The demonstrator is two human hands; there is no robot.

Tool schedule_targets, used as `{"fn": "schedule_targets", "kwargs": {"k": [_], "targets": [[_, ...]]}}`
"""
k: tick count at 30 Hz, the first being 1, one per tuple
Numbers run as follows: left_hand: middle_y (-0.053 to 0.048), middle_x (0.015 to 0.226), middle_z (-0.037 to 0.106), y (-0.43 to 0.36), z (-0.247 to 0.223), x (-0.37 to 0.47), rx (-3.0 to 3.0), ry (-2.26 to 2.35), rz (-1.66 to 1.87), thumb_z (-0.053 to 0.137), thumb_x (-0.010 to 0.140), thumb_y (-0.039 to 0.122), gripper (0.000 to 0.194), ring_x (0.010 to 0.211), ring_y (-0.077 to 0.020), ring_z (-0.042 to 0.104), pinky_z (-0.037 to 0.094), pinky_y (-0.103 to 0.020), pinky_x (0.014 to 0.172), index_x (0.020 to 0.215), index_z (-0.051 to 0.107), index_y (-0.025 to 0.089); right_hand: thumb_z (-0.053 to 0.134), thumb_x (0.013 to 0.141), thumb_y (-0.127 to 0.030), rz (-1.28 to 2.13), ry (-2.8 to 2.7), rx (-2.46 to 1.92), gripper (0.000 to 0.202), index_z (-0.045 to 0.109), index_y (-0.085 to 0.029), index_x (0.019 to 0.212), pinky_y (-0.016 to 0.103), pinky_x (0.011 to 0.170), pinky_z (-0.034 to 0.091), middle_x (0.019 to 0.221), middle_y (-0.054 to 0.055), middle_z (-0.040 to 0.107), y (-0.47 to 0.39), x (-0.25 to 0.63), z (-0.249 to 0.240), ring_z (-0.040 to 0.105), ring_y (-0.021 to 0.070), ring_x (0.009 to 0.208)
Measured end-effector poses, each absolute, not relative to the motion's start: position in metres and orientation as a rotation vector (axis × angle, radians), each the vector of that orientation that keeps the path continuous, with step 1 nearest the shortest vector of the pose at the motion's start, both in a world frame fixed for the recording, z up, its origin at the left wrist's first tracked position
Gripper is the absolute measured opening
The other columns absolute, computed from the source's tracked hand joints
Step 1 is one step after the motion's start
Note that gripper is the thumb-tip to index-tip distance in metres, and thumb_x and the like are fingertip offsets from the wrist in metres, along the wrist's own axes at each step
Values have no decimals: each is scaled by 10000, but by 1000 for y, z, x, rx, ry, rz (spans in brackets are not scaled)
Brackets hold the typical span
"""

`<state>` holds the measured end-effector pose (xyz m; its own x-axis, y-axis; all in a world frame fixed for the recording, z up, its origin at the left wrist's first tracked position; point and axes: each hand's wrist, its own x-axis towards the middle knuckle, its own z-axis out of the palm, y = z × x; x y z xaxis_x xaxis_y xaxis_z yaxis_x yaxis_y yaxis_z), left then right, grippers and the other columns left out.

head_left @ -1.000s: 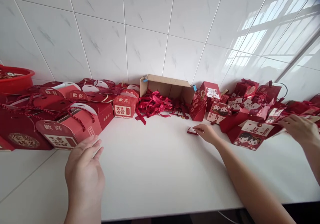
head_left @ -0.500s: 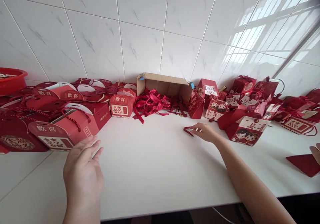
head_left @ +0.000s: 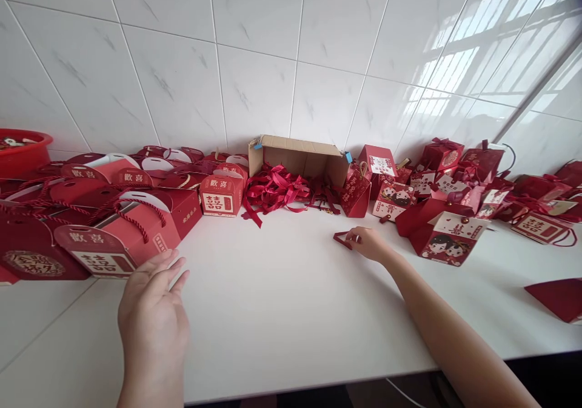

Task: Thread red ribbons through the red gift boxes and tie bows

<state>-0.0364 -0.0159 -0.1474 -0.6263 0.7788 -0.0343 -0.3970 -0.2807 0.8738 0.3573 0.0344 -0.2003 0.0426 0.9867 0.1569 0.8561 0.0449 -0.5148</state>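
My left hand (head_left: 157, 299) is raised at the left, palm turned inward and fingers apart, holding nothing, just in front of a red gift box (head_left: 113, 238) with a twisted cord handle. On the white table (head_left: 273, 317), right of centre, my right hand (head_left: 366, 243) pinches a small dark red strip (head_left: 342, 238), bent into a narrow angle. Beyond it, a pile of red ribbons (head_left: 277, 187) spills from an open cardboard box (head_left: 300, 144). To the right of my right hand stands a red box with cartoon figures (head_left: 448, 241).
Many red boxes crowd the left side, with a red basin (head_left: 27, 153) behind them. More small decorated boxes (head_left: 443, 156) line the tiled wall at the right. A dark red piece (head_left: 557, 299) lies at the right edge.
My right hand has closed in slightly around the strip, and my left hand has barely moved. Another hand at the right edge has gone from view.
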Motion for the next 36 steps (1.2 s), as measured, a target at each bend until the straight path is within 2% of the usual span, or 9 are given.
{"fn": "schedule_targets", "kwargs": {"k": [3,8,11,14,17,20,26,31,36], "targets": [[-22,923,615,-16,-147,-37,524,1187,1975,671,522,183,240,1028,-236,577,306,-496,1055,753,613,200,575,745,-305,384,-1735,-1816,169,698,-192,768,288,591,483,702,43,698,38,356,-203,624,179,629],[-23,937,612,-16,-147,-37,521,1183,1970,668,524,175,257,1023,-228,574,308,-487,1051,771,599,202,395,857,-346,290,-1477,-1703,464,527,-139,1251,329,812,523,1209,147,637,50,353,-210,642,205,1046],[-21,939,611,-16,-148,-38,525,1177,1965,681,529,186,258,1008,-217,574,305,-480,1053,772,597,200,383,855,-324,257,-1420,-1681,518,435,-134,1335,337,852,517,1304,159,573,50,352,-209,592,209,1149],[-22,943,609,-16,-148,-38,523,1178,1960,688,525,192,269,1007,-210,570,305,-471,1051,779,599,195,395,854,-357,238,-1433,-1709,464,501,-153,1258,329,790,526,1233,143,614,44,352,-203,626,212,1061],[-26,961,610,-17,-149,-37,521,1186,1964,684,498,175,300,1004,-208,568,308,-468,1044,784,593,188,500,808,-472,258,-1534,-1775,369,641,-179,981,320,682,512,987,100,689,37,350,-199,653,209,824],[-27,969,610,-18,-150,-39,519,1189,1968,670,481,179,329,989,-202,566,307,-467,1037,798,581,187,640,696,-521,315,-1692,-1822,332,672,-200,775,298,602,474,798,55,677,33,346,-202,608,189,675],[-26,1019,609,-18,-157,-45,558,1250,1987,675,520,231,353,996,-191,568,356,-428,993,856,571,202,574,762,-371,333,-1895,-1807,210,726,-256,851,306,659,460,877,38,678,31,336,-209,566,178,679],[-77,1092,576,-17,-164,-50,774,1480,1968,613,619,286,347,1081,-266,554,407,-466,947,947,531,205,533,806,-414,231,-1846,-1888,290,752,-253,910,311,661,443,846,66,647,31,336,-207,570,204,714],[-125,1459,286,-12,-150,-69,1268,2220,1925,624,717,292,348,1358,-408,199,146,-582,1082,1050,569,206,508,809,-329,187,-1781,-2006,283,738,-254,956,278,575,414,694,37,650,29,333,-204,585,197,648]]}}
